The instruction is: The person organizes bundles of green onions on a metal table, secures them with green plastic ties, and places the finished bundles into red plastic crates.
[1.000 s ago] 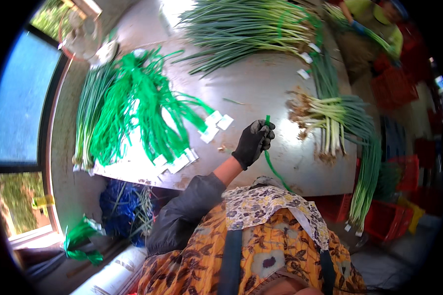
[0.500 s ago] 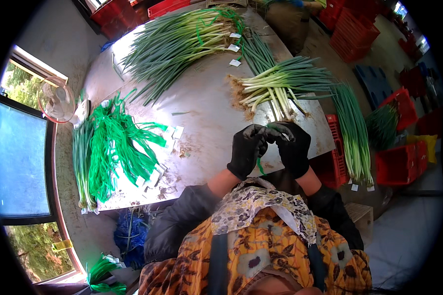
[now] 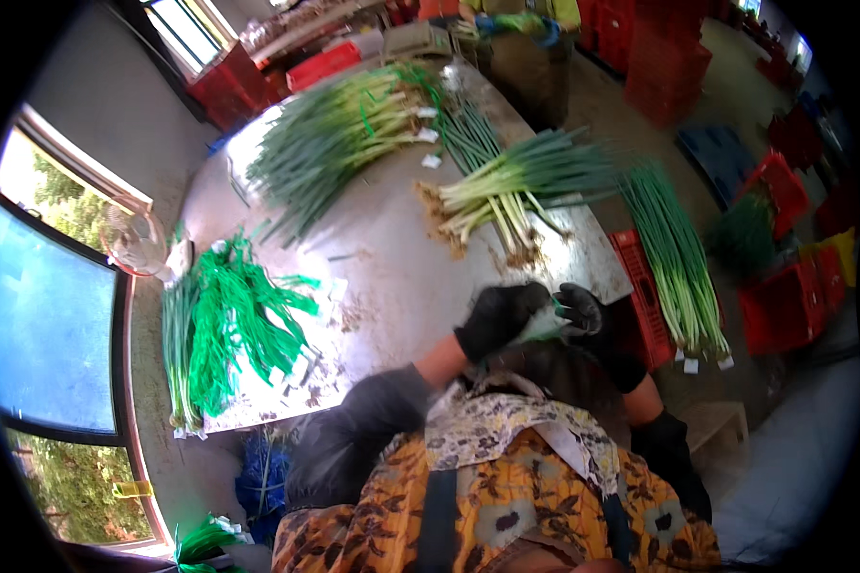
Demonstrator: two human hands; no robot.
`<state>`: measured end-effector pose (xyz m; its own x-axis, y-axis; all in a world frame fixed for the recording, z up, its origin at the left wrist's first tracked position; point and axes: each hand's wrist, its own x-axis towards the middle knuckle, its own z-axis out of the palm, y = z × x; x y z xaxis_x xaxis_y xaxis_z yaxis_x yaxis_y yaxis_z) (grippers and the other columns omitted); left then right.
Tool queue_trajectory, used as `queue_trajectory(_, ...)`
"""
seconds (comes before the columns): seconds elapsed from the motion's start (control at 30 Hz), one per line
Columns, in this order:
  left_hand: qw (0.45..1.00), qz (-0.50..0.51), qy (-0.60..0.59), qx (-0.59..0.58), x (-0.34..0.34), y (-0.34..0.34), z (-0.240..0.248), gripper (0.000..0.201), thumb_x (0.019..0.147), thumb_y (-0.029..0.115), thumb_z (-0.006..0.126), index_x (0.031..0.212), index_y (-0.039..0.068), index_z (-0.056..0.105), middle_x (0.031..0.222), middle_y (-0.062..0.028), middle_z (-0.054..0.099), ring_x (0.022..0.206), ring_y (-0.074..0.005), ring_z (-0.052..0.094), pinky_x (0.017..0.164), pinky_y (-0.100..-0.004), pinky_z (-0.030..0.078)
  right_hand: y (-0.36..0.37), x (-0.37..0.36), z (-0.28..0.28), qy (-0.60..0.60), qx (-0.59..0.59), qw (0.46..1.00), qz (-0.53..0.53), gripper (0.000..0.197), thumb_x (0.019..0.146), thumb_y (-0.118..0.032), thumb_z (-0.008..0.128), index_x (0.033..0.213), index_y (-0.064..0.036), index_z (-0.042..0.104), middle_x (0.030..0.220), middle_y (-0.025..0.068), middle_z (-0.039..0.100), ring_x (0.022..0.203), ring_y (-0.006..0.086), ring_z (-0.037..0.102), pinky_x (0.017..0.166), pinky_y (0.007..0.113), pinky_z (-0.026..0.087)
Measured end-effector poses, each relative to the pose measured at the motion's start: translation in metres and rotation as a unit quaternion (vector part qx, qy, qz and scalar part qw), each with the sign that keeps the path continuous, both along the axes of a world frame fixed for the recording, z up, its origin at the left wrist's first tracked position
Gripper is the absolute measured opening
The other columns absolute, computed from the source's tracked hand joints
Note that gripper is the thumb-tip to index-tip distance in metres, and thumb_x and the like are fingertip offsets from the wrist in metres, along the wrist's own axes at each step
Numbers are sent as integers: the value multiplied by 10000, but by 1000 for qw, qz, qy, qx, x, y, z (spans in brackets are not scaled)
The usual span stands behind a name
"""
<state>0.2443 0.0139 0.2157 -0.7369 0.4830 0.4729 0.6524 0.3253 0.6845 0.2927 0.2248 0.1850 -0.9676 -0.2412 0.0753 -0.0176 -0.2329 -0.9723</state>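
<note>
My left hand (image 3: pixel 503 313) and my right hand (image 3: pixel 589 320), both in black gloves, are close together at the table's near right edge. Fingers closed, they hold between them a thin green plastic tie (image 3: pixel 556 302) with a pale, blurred part below it. Just beyond lies a loose heap of green onions (image 3: pixel 506 196), roots to the left and some stalks crossed toward me. A larger pile of green onions (image 3: pixel 339 143) with green ties and white tags lies farther back. At the left, a heap of green plastic ties (image 3: pixel 244 320) rests beside more green onions (image 3: pixel 180 334).
The metal table (image 3: pixel 392 277) has dirt crumbs on it. A bundle of green onions (image 3: pixel 674 263) lies over a red crate (image 3: pixel 640 296) at the right. A small fan (image 3: pixel 134 241) stands by the window. A person (image 3: pixel 526 67) stands beyond the table; red crates (image 3: pixel 669 76) are stacked behind.
My hands have moved slightly apart and lower in the view, with the pale part now showing between them. My view has shifted, bringing the person beyond the table further into sight.
</note>
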Motion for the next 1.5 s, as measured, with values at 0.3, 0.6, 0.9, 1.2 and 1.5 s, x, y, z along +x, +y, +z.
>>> queue_trajectory(0.3,991,80,88,-59,22,32,45,136,756,96,617,879,93,558,794,-68,562,688,-272,603,555,-368,477,-3,23,80,-160,2,986,40,272,834,-79,654,1081,26,617,857,46,668,789,112,620,700,250,495)
queue_trajectory(0.6,988,122,93,7,39,40,61,236,815,246,670,930,58,586,804,-118,568,678,-307,579,594,-388,460,12,26,61,-171,-141,975,-18,135,855,-82,607,925,26,647,804,66,661,702,155,641,593,273,510)
queue_trajectory(0.9,960,-27,-263,92,57,23,38,162,809,167,674,839,11,644,690,-20,603,611,-59,523,551,-237,444,3,22,61,-111,2,993,-36,137,791,-105,698,880,-6,666,756,28,653,636,78,590,563,238,469)
queue_trajectory(1.2,995,-53,-10,82,57,24,21,151,907,116,555,933,-7,639,709,0,580,575,-79,505,512,-235,421,12,35,58,-41,44,998,-22,131,768,-79,734,828,12,661,679,32,644,558,83,584,487,240,458)
queue_trajectory(1.5,886,79,-383,248,52,22,21,125,903,39,492,927,25,613,745,-56,576,748,-209,612,751,-342,502,36,42,45,-153,-44,987,-36,258,827,-149,693,632,-51,554,578,70,602,446,137,549,405,276,423)
